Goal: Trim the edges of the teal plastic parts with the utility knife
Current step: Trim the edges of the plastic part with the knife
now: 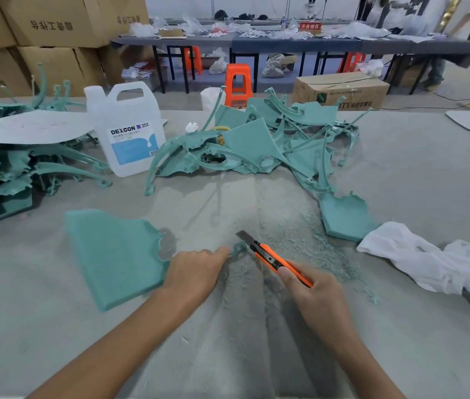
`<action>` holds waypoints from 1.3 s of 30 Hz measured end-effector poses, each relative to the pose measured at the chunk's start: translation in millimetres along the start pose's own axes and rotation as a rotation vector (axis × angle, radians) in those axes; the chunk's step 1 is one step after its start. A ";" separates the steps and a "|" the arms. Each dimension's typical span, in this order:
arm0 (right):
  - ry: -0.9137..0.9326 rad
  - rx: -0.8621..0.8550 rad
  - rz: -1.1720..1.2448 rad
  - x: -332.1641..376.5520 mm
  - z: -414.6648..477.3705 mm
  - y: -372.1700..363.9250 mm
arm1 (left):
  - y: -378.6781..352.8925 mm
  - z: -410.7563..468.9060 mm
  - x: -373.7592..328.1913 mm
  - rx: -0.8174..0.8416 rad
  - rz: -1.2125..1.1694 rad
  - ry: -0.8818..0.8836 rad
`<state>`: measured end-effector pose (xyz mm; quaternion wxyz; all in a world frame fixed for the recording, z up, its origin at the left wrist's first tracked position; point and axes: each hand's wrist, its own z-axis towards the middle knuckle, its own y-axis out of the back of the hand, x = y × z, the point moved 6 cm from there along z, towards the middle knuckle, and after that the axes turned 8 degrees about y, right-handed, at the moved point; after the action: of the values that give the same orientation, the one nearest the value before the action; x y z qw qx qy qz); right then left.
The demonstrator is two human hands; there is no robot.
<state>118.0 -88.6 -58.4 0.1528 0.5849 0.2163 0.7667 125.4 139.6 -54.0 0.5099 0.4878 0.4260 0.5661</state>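
While the left hand curls its fingers down over the narrow end of a teal part, pinning it to the table, the right hand is wrapped round the rear of the orange knife, thumb pressed on the handle. Left of the left hand's grip the part widens into a flat sheet with a ragged edge. Just past the fingertips its small looped tip pokes out. The knife slants up and left from the right hand's grip, its blade out and sitting just beyond that loop; whether steel touches plastic I cannot tell. Teal shavings lie scattered around and beyond both grips. Right of the knife grip lies a crumpled white cloth, with a second panel just beyond it. Well beyond both hands sits a tangled pile of teal parts, with a white jug to its left.
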 end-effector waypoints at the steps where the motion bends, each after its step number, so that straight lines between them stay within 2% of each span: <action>1: -0.009 0.013 0.024 -1.2 1.7 0.8 | 1.1 -0.8 -0.2 -0.012 -0.001 -0.002; 7: -0.104 0.053 0.189 -14.0 6.9 5.0 | 7.3 -4.1 1.0 -0.058 -0.021 -0.018; 10: -0.066 0.021 0.118 -12.7 6.7 5.5 | 3.6 -0.7 7.4 0.017 -0.088 0.033; 12: -0.003 -0.025 0.067 -7.2 3.1 6.2 | 3.8 1.7 13.6 0.079 -0.201 0.040; 14: 0.030 -0.101 0.051 -4.1 -3.6 9.6 | 11.2 5.2 15.9 0.153 -0.414 0.056; 16: 0.024 -0.171 0.065 -4.1 -8.4 13.7 | 23.4 15.1 11.2 0.147 -0.625 0.083; 17: 0.016 -0.197 0.069 -4.7 -9.8 15.4 | 27.4 21.5 6.7 0.141 -0.658 0.084; 19: -0.003 -0.230 0.092 -6.6 -11.0 17.3 | 29.1 34.0 -1.1 0.170 -0.548 0.078; 21: -0.021 -0.256 0.133 -8.9 -11.2 18.4 | 23.7 37.3 7.0 0.207 -0.402 0.144; 25: -0.040 -0.288 0.177 -12.8 -12.5 18.6 | 25.8 10.5 56.1 0.228 -0.412 0.243; 29: -0.038 -0.312 0.184 -13.6 -12.7 19.3 | 2.7 -34.5 112.1 0.529 -0.262 0.300; 31: -0.034 -0.316 0.186 -13.3 -12.9 18.7 | -5.6 -50.7 125.4 0.596 -0.300 0.298; 34: -0.031 -0.312 0.199 -12.0 -13.8 18.4 | 3.4 -54.2 130.3 0.425 -0.385 0.308; 37: -0.031 -0.317 0.199 -11.2 -15.3 19.9 | 22.6 -52.7 131.6 0.223 -0.274 0.292; 39: -0.038 -0.330 0.192 -10.8 -15.9 21.9 | 33.4 -51.3 134.4 0.108 -0.352 0.298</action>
<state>106.1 -115.1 -59.7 0.1767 0.5841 0.0281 0.7917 68.8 270.0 -13.7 0.5056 0.3437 0.6045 0.5107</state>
